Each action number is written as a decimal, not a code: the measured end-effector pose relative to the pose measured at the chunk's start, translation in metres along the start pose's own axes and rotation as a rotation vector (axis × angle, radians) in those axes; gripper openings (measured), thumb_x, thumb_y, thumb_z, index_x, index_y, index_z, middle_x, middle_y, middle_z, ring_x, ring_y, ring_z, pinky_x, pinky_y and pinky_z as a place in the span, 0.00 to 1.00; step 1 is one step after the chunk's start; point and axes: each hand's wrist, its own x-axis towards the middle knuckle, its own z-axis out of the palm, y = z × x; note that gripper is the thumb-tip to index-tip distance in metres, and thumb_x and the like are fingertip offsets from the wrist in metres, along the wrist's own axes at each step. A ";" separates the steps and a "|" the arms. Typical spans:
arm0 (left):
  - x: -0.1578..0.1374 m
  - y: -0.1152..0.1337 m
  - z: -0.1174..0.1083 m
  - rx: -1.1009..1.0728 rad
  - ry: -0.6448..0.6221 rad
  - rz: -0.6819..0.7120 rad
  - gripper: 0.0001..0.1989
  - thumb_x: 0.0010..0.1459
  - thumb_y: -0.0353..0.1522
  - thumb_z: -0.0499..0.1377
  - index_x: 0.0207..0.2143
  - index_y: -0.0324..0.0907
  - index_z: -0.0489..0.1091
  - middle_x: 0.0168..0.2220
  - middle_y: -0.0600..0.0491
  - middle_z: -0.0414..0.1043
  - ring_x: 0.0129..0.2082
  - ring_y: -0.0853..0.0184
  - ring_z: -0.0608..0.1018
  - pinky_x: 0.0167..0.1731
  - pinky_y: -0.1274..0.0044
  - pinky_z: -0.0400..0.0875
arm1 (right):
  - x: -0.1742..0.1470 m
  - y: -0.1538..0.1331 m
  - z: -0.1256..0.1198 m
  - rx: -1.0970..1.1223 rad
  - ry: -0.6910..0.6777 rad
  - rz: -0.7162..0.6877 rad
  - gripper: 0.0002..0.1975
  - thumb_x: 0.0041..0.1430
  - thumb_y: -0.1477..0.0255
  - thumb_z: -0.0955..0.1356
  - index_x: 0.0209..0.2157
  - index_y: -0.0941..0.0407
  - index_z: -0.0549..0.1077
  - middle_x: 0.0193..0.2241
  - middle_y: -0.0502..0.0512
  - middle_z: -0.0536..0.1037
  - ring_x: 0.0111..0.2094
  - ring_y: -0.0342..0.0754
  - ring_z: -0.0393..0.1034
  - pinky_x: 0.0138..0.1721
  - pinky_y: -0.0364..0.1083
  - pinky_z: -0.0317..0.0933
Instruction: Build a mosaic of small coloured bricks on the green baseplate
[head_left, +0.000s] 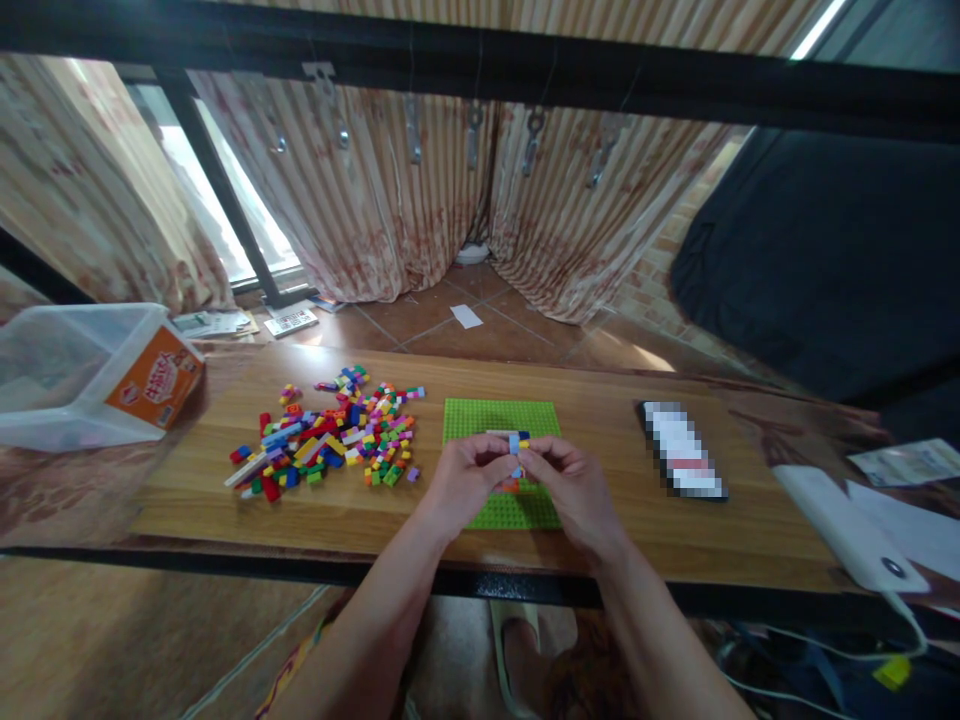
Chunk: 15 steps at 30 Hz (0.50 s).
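A green studded baseplate [532,418] lies on the wooden table, and both hands meet above its middle. My left hand [469,478] is closed, its thumb and finger at a light blue brick [514,442]. My right hand [571,482] pinches from the other side, with its fingertips at a small yellow brick [524,443] touching the blue one. A dark blue piece shows just above the yellow. Some orange shows below the fingertips. My fingers hide much of these bricks, so I cannot tell whether they rest on the plate.
Left of the plate spreads a loose pile of many-coloured bricks [330,440]. A clear plastic box [82,375] with an orange label stands at the far left. To the right lie a phone [682,450] and a white device [851,530] with a cable. A dark bar [480,60] crosses overhead.
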 end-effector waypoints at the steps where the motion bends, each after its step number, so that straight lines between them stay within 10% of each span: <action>1: -0.001 0.001 0.000 -0.003 -0.015 -0.001 0.13 0.44 0.38 0.68 0.26 0.35 0.74 0.23 0.54 0.72 0.21 0.76 0.69 0.23 0.82 0.63 | 0.000 0.000 -0.001 0.022 -0.005 0.008 0.12 0.48 0.61 0.74 0.25 0.56 0.77 0.21 0.48 0.74 0.24 0.42 0.65 0.29 0.43 0.62; 10: 0.016 0.005 -0.042 0.287 0.324 0.105 0.07 0.48 0.34 0.60 0.24 0.38 0.69 0.19 0.59 0.65 0.21 0.75 0.66 0.23 0.82 0.60 | 0.011 0.013 -0.033 -0.205 0.269 -0.074 0.12 0.50 0.61 0.72 0.33 0.55 0.79 0.26 0.51 0.77 0.29 0.47 0.70 0.34 0.48 0.66; 15: 0.021 -0.004 -0.046 0.536 0.343 0.141 0.07 0.52 0.32 0.56 0.24 0.39 0.68 0.21 0.57 0.66 0.23 0.72 0.68 0.24 0.81 0.59 | 0.021 0.015 -0.021 -0.587 0.067 -0.289 0.12 0.60 0.65 0.65 0.38 0.53 0.79 0.37 0.56 0.78 0.39 0.50 0.72 0.43 0.50 0.65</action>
